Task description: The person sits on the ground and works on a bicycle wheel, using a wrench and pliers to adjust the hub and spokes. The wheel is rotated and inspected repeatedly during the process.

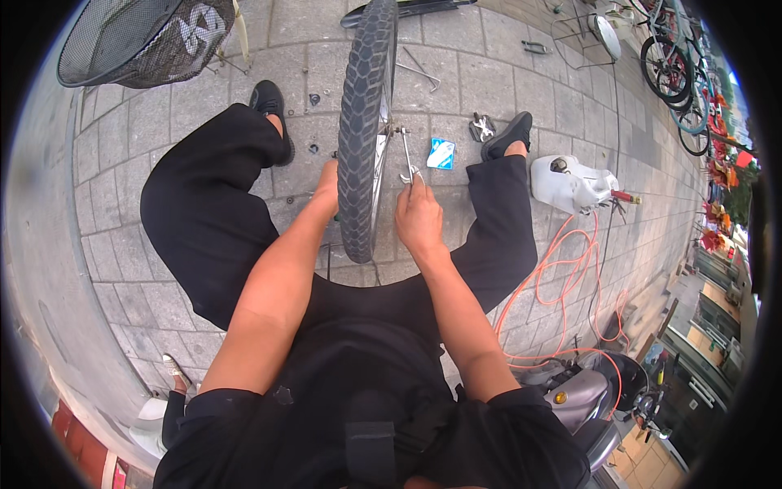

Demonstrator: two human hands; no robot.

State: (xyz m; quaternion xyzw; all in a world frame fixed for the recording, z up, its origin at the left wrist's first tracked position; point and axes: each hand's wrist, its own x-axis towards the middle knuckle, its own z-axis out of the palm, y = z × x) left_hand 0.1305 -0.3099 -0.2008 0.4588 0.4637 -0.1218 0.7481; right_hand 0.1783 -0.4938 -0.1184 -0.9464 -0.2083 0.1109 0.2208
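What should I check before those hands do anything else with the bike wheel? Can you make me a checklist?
1. Bicycle wheel upright between the feet: ok.
2. Wrench held in the right hand: ok.
3. Wrench's far end fitted properly at the axle: cannot tell; it's beside the hub, but too small to see.
4. Left hand gripping firmly: cannot tell; the tire hides part of it.
5. Small loose metal pieces gathered up: not ok; they're scattered on the paving.
6. White plastic jug away from the wheel: ok; it's over past the right leg.
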